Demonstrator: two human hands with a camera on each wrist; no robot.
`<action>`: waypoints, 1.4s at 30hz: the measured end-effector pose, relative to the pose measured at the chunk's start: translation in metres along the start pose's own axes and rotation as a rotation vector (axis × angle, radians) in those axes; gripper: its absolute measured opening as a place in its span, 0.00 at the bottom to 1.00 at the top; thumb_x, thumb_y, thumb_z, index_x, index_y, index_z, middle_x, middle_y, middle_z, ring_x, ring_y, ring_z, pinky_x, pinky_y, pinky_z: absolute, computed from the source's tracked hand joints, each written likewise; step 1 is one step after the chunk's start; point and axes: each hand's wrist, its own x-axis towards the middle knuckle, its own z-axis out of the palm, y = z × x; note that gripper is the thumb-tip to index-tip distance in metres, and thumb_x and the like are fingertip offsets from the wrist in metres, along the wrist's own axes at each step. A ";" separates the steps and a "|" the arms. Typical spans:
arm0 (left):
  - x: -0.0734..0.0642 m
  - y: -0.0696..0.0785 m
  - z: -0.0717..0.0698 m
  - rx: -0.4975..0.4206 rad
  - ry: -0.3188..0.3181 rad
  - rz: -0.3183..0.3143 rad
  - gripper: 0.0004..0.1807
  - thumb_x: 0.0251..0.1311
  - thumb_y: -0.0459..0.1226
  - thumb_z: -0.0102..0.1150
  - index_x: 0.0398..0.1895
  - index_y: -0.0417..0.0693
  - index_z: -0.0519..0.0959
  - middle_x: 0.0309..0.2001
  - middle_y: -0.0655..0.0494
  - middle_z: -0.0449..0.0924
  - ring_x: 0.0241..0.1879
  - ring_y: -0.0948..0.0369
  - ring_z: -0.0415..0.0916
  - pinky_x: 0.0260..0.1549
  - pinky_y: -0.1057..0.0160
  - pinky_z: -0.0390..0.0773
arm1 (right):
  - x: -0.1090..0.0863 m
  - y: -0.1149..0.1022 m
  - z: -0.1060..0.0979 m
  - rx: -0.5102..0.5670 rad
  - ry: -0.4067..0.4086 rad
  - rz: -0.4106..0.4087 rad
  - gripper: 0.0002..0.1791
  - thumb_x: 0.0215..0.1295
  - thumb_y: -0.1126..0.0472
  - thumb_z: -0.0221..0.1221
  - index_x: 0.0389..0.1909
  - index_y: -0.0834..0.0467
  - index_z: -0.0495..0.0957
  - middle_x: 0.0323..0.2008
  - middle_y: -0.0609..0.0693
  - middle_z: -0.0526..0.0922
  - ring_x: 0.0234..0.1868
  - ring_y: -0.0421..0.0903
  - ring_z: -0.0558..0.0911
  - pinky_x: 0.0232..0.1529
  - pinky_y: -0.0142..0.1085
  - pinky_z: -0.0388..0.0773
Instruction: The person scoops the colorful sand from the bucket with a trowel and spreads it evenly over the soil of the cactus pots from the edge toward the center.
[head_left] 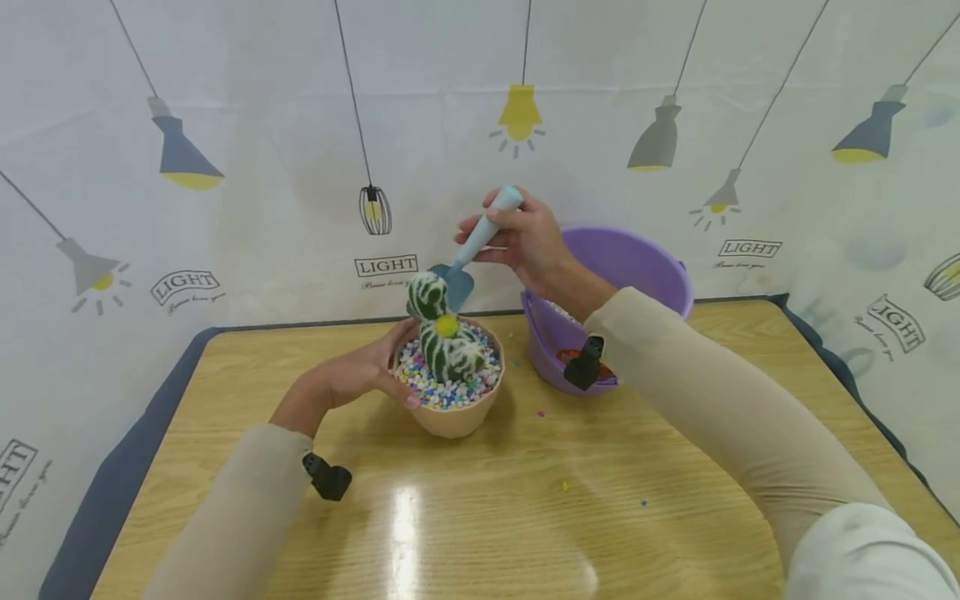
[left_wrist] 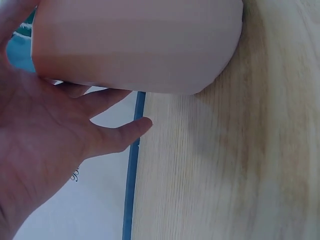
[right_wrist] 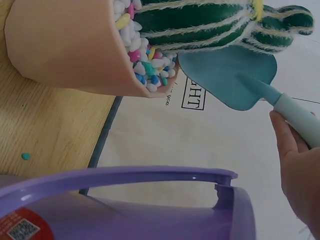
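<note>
In the head view, a peach flowerpot (head_left: 453, 419) stands on the table, filled with coloured pebbles (head_left: 412, 367). Out of them rises a green-and-white striped cactus (head_left: 438, 354) with a yellow flower. My left hand (head_left: 360, 367) grips the pot's left side, thumb at the front by the rim; the left wrist view shows other fingers on the wall's far side. With my right hand (head_left: 528, 237) I hold a small blue trowel (right_wrist: 230, 75) by its pale handle. Its blade points down behind the cactus, close to the pot's rim in the right wrist view, and carries no visible pebbles.
A purple bucket (head_left: 540, 346) with a handle and red sticker stands right of the pot, some pebbles inside. Several stray pebbles, one yellow (head_left: 566, 486), lie on the wooden table (head_left: 480, 533). A lamp-printed cloth (head_left: 450, 150) hangs directly behind the table's back edge.
</note>
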 end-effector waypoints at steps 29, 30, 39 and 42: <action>0.019 -0.007 0.041 0.143 0.512 0.105 0.70 0.36 0.47 0.81 0.76 0.47 0.40 0.71 0.46 0.54 0.67 0.50 0.61 0.67 0.50 0.63 | -0.022 -0.080 -0.111 0.008 0.632 -0.092 0.15 0.68 0.55 0.60 0.49 0.58 0.71 0.33 0.58 0.86 0.36 0.57 0.87 0.30 0.49 0.85; 0.021 -0.008 0.041 0.141 0.545 0.104 0.69 0.36 0.47 0.82 0.76 0.47 0.41 0.70 0.46 0.55 0.67 0.50 0.61 0.67 0.50 0.63 | -0.024 -0.080 -0.115 -0.011 0.636 -0.085 0.16 0.68 0.55 0.60 0.50 0.58 0.71 0.33 0.58 0.86 0.35 0.56 0.87 0.30 0.49 0.85; 0.034 0.000 0.049 0.183 0.799 -0.082 0.74 0.34 0.57 0.79 0.77 0.53 0.36 0.72 0.44 0.49 0.68 0.44 0.58 0.64 0.38 0.62 | -0.030 -0.065 -0.132 -0.169 0.576 0.043 0.14 0.68 0.56 0.59 0.46 0.58 0.68 0.26 0.54 0.87 0.28 0.50 0.88 0.26 0.43 0.84; 0.039 0.003 0.051 0.188 0.859 -0.144 0.73 0.34 0.59 0.77 0.77 0.55 0.34 0.72 0.44 0.50 0.67 0.42 0.59 0.63 0.32 0.58 | -0.030 -0.060 -0.136 -0.226 0.541 0.088 0.12 0.69 0.57 0.59 0.44 0.58 0.68 0.26 0.54 0.87 0.27 0.50 0.87 0.25 0.43 0.84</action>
